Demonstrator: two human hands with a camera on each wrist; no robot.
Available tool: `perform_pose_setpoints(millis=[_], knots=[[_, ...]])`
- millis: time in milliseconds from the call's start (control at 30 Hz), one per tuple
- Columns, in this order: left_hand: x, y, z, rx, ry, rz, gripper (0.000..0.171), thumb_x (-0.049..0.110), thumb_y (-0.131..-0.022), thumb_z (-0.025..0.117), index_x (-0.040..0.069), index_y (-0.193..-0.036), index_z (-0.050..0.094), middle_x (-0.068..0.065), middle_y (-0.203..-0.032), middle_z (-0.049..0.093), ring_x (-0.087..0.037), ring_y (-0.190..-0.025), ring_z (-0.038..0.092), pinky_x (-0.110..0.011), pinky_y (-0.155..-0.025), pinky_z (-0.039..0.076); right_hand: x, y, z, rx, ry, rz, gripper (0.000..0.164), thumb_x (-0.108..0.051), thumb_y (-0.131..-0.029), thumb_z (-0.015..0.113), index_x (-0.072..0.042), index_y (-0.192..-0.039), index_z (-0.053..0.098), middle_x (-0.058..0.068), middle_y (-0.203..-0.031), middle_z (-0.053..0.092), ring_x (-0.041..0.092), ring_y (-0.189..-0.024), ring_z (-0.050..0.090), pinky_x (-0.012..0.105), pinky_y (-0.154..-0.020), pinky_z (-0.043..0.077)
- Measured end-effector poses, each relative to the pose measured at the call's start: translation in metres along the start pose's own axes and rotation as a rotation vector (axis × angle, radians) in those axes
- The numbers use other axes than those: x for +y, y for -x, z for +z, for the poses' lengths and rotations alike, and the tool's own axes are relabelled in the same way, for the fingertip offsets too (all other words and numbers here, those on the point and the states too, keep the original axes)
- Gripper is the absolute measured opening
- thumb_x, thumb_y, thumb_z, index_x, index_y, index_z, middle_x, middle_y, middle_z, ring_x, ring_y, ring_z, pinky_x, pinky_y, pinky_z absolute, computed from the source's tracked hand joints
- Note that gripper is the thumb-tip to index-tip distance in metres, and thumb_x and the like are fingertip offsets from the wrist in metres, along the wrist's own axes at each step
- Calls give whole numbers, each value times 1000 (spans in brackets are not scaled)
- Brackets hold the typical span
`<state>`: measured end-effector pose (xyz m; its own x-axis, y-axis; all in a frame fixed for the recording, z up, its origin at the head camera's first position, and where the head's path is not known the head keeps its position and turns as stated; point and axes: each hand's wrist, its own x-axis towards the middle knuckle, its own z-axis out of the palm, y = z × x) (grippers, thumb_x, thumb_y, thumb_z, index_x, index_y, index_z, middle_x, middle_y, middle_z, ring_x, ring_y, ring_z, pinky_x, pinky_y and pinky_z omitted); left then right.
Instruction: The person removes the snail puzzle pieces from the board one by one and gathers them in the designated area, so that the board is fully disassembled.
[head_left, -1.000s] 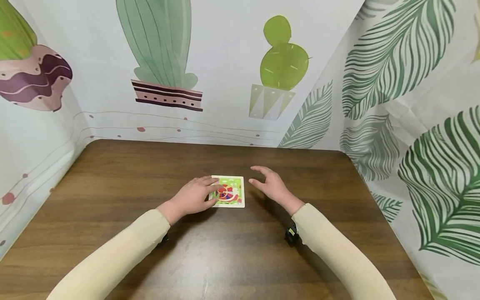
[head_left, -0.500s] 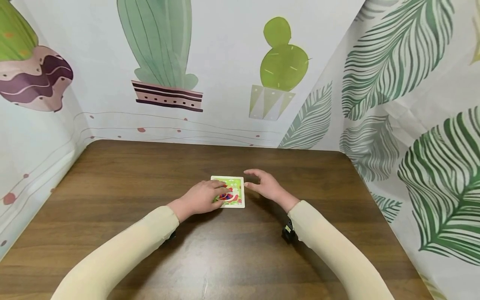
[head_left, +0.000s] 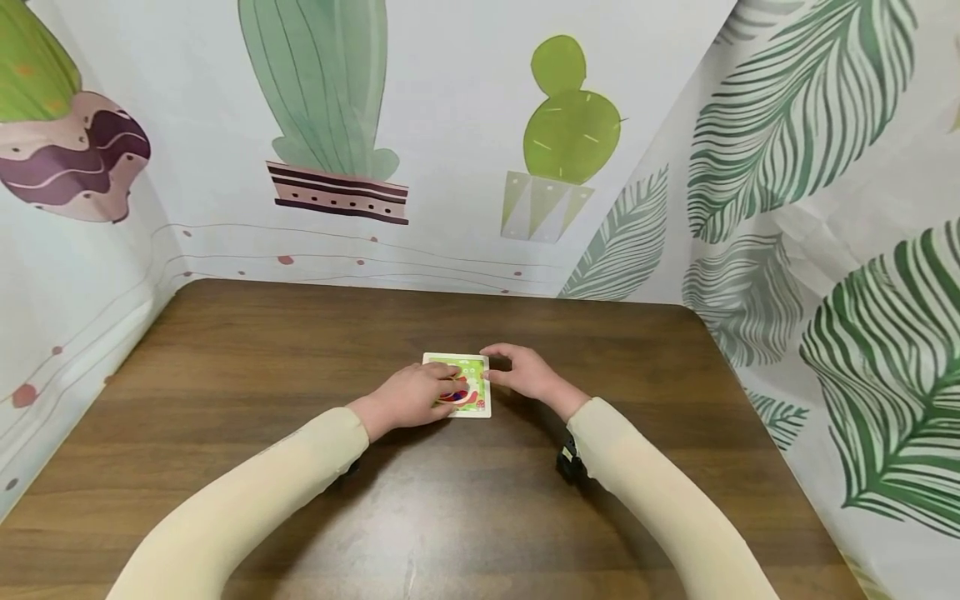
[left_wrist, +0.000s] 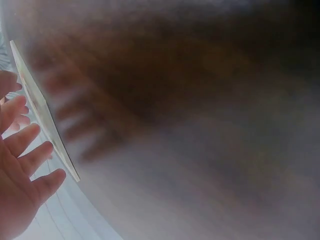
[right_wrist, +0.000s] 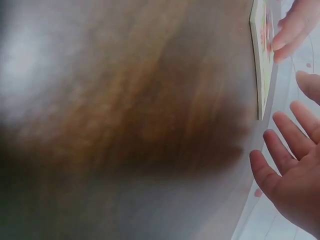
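Note:
A flat square picture board (head_left: pixel 477 395) with a pale border and a red-and-green snail-like picture lies on the table. My left hand (head_left: pixel 414 395) reaches over its left part, fingers spread and covering much of the picture. In the left wrist view, the left fingers (left_wrist: pixel 36 159) are extended along the face of the thin board (left_wrist: pixel 46 115). At the right edge is my right hand (head_left: pixel 527 372), thumb and forefinger parted with the tips right at the border. The right wrist view has the right hand's fingers (right_wrist: pixel 274 150) loosely spread beside the board (right_wrist: pixel 260 60).
A brown wood-grain table (head_left: pixel 300 333) extends around the board. Behind it and to the right hangs a white cloth (head_left: pixel 450 108) printed with cacti and leaves. A black device (head_left: pixel 570 461) sits under the right wrist.
My left hand has slid right, farther over the board. My right hand has come left from a gap away to the board's right edge. The board stays where it was.

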<state>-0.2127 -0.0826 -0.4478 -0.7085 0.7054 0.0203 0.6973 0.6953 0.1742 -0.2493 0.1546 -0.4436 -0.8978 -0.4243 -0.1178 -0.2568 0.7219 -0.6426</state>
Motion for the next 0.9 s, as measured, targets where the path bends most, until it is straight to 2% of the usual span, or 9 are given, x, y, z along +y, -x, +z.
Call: perform_pose_setpoints(millis=[233, 400, 633, 733, 900], knots=[[-2, -1, 3, 2, -4, 24, 38, 31, -99, 66, 16, -133, 70, -16, -146, 61, -33, -137, 58, -53, -109, 50, -3, -7, 1, -45, 27, 6, 42, -21, -98, 69, -5, -137, 63, 17, -140, 65, 33, -132, 59, 50, -114, 46], [-4, -2, 2, -7, -13, 40, 38, 30, -98, 67, 16, -133, 70, -17, -145, 62, -33, -136, 59, -49, -110, 50, -2, -11, 3, -48, 36, 16, 40, -20, -98, 68, -6, -135, 65, 16, -136, 67, 32, -127, 60, 49, -112, 47], [-4, -5, 1, -11, -10, 57, 36, 29, -99, 66, 16, -132, 71, -17, -143, 63, -31, -135, 60, -45, -110, 51, -4, -14, -2, -44, 69, 16, 31, -17, -99, 65, -5, -127, 69, 15, -122, 71, 25, -106, 62, 41, -97, 53], [-5, -4, 1, -17, 5, 49, 36, 26, -99, 66, 15, -132, 71, -17, -144, 62, -30, -136, 59, -44, -108, 53, -6, -14, -3, -55, 72, 32, 29, -15, -100, 63, -6, -127, 70, 15, -122, 71, 23, -100, 61, 36, -91, 53], [-5, -3, 1, -32, 15, 47, 37, 25, -98, 67, 15, -133, 70, -18, -146, 61, -30, -138, 58, -43, -107, 54, -10, -16, -4, -62, 115, 28, 27, -11, -100, 61, -6, -125, 71, 14, -124, 72, 23, -100, 62, 38, -93, 55]])
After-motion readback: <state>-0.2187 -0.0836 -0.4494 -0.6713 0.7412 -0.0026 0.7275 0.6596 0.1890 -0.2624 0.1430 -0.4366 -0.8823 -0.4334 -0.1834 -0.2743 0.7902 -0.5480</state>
